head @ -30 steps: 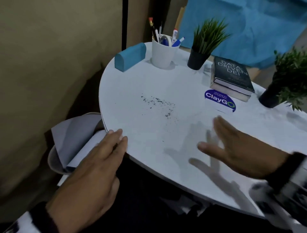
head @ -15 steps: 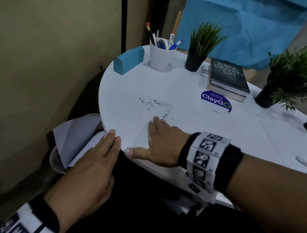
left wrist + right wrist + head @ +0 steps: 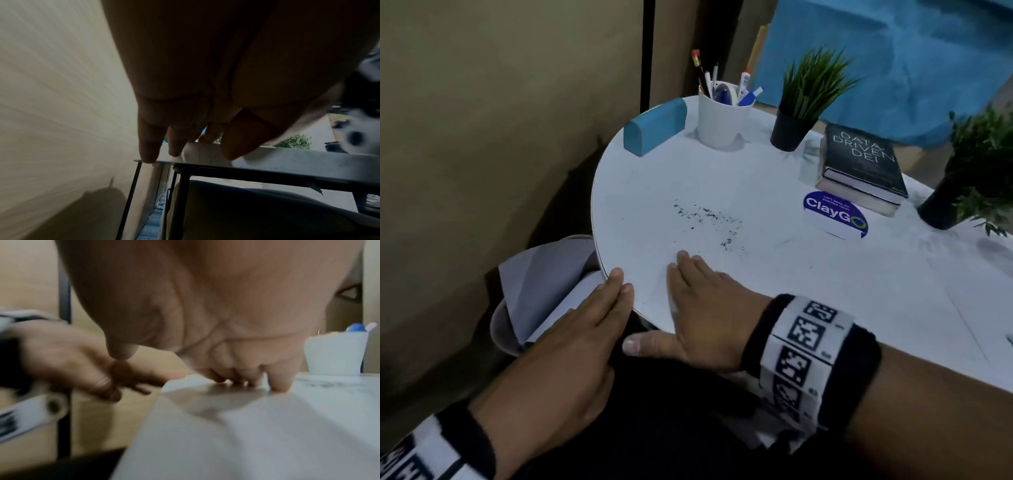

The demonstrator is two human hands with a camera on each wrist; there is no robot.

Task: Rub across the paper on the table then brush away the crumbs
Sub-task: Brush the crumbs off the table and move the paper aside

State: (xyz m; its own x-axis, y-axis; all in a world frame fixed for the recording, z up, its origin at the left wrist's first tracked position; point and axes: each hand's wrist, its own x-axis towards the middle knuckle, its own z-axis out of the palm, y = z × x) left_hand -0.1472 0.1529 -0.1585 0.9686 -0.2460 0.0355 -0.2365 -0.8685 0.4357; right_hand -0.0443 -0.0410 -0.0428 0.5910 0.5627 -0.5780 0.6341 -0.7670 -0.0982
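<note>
Dark crumbs [image 3: 705, 219] lie scattered on the white round table [image 3: 808, 274], left of centre. My right hand [image 3: 702, 298] lies flat on the table just in front of the crumbs, fingers straight and pointing at them, thumb over the near edge. In the right wrist view its fingertips [image 3: 277, 384] press on the tabletop. My left hand [image 3: 599, 322] is held flat against the table's near-left rim with straight fingers and holds nothing. The left wrist view shows those fingers [image 3: 150, 151] at the table edge [image 3: 287, 157].
A blue block [image 3: 655, 125], a white cup of pens [image 3: 722, 116], two potted plants [image 3: 798, 113], a dark book [image 3: 863, 164] and a ClayGo sticker [image 3: 835, 214] stand along the far side. Paper sheets [image 3: 541, 284] lie on a seat left of the table.
My right hand has swept from the right across the table to the near-left edge and settled flat, thumb now past the rim. The left hand stays at the edge.
</note>
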